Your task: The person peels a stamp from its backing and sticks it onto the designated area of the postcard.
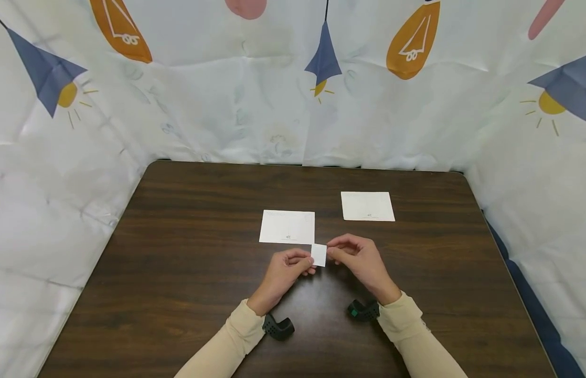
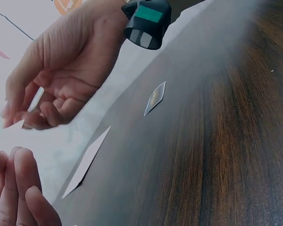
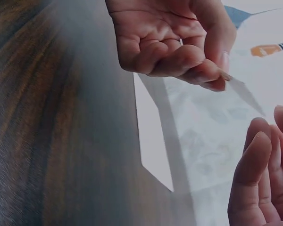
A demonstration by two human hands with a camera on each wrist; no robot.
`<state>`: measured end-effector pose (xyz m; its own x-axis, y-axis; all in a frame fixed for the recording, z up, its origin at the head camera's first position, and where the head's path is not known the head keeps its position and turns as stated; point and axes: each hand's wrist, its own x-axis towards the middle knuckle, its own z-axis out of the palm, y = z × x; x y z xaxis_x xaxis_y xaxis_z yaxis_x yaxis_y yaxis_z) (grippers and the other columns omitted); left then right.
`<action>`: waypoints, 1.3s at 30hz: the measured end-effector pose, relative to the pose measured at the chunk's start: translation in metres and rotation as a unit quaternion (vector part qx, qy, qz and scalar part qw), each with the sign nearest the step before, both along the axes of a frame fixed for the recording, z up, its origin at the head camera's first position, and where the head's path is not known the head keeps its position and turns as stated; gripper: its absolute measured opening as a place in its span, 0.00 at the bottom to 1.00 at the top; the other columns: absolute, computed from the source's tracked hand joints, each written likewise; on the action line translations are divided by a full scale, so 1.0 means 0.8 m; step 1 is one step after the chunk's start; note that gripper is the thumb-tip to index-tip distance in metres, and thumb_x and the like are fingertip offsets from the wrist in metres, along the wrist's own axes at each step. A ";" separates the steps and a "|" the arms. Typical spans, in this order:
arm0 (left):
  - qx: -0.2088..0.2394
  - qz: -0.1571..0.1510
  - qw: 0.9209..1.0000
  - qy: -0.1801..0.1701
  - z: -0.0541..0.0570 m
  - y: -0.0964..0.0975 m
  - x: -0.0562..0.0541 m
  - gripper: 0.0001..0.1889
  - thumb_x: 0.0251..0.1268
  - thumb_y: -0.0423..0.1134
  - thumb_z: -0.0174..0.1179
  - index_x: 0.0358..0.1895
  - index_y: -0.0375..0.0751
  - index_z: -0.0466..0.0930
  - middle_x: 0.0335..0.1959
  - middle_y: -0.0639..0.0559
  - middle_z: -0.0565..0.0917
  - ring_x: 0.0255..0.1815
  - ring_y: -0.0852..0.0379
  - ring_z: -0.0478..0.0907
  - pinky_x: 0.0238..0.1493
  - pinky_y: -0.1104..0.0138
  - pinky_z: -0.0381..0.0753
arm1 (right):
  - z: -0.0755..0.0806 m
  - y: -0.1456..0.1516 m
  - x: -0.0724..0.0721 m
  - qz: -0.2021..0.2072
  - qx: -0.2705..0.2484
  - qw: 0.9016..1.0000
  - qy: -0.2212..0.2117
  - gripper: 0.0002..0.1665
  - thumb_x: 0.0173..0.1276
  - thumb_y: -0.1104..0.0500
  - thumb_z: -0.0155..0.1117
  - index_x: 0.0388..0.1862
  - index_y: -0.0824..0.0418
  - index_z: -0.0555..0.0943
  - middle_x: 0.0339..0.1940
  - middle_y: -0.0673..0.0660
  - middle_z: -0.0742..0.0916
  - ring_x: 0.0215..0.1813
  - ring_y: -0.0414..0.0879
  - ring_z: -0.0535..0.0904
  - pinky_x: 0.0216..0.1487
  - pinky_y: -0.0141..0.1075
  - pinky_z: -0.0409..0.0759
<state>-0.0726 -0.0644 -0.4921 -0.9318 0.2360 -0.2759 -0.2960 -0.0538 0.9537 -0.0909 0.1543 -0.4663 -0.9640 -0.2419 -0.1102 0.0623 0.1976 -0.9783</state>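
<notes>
Small white card [image 1: 319, 255] is held in the air a little below the centre of the head frame, and to handle it well I would begin from the wrists: both should be calm, because such a thin sheet probably follows every small shake. Left hand [image 1: 284, 272], lower centre, grips the card's left edge between thumb and fingers. A light pinch seems enough; a strong one may bend the sheet. Right hand [image 1: 361, 260], to the right of it, has bent fingers with the tips at the card's right edge; I cannot tell whether they pinch it or only come very near. It would be better, I think, to meet the edge squarely and not pull against the left hand.

As for its look, the card is nearly square, flat and thin, with straight edges; the face toward the head camera appears blank. In the right wrist view it is tilted and looks greyish.

Just beyond, at centre, a larger white card [image 1: 287, 227] lies on the desk [image 1: 203, 220], with small print near its lower edge. Farther, toward the right, lies a second white card [image 1: 368, 206], similarly marked.
</notes>
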 end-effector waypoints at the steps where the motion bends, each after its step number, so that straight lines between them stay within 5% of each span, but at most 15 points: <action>1: 0.001 0.002 1.000 0.000 0.000 0.000 0.000 0.11 0.71 0.34 0.65 0.49 0.28 0.84 0.37 0.39 0.91 0.33 0.63 0.87 0.40 0.71 0.85 | 0.002 0.000 0.001 -0.002 0.007 1.000 0.009 0.10 0.69 0.58 0.73 0.46 0.61 0.88 0.41 0.64 0.91 0.37 0.55 0.88 0.40 0.40 0.87; 6: 0.001 -0.001 1.000 0.005 0.000 -0.001 -0.002 0.12 0.72 0.36 0.65 0.48 0.29 0.84 0.35 0.44 0.92 0.34 0.63 0.88 0.41 0.70 0.86 | 0.008 -0.003 0.009 0.009 0.057 0.992 0.108 0.07 0.67 0.59 0.75 0.43 0.56 0.89 0.39 0.57 0.92 0.37 0.38 0.87 0.41 0.31 0.87; 14: 0.000 -0.010 1.000 0.015 -0.003 -0.002 -0.003 0.14 0.74 0.39 0.64 0.51 0.30 0.84 0.40 0.40 0.93 0.37 0.64 0.89 0.42 0.70 0.86 | 0.012 -0.015 0.015 0.014 0.145 0.955 0.260 0.10 0.63 0.63 0.77 0.42 0.53 0.90 0.33 0.47 0.90 0.33 0.33 0.81 0.38 0.31 0.86; 26: 0.028 -0.009 0.999 0.016 -0.002 0.001 0.000 0.11 0.72 0.35 0.64 0.49 0.30 0.85 0.36 0.49 0.93 0.38 0.63 0.90 0.41 0.70 0.87 | 0.004 -0.022 0.014 0.024 0.225 0.922 0.315 0.07 0.62 0.63 0.78 0.38 0.55 0.90 0.32 0.48 0.88 0.31 0.37 0.80 0.33 0.33 0.84; 39: 0.030 -0.022 0.999 0.025 0.000 0.002 0.000 0.15 0.72 0.37 0.66 0.50 0.25 0.85 0.41 0.35 0.92 0.37 0.65 0.90 0.41 0.71 0.87 | 0.002 -0.028 0.016 0.024 0.261 0.909 0.325 0.08 0.59 0.64 0.80 0.38 0.57 0.91 0.33 0.50 0.91 0.33 0.37 0.84 0.36 0.30 0.85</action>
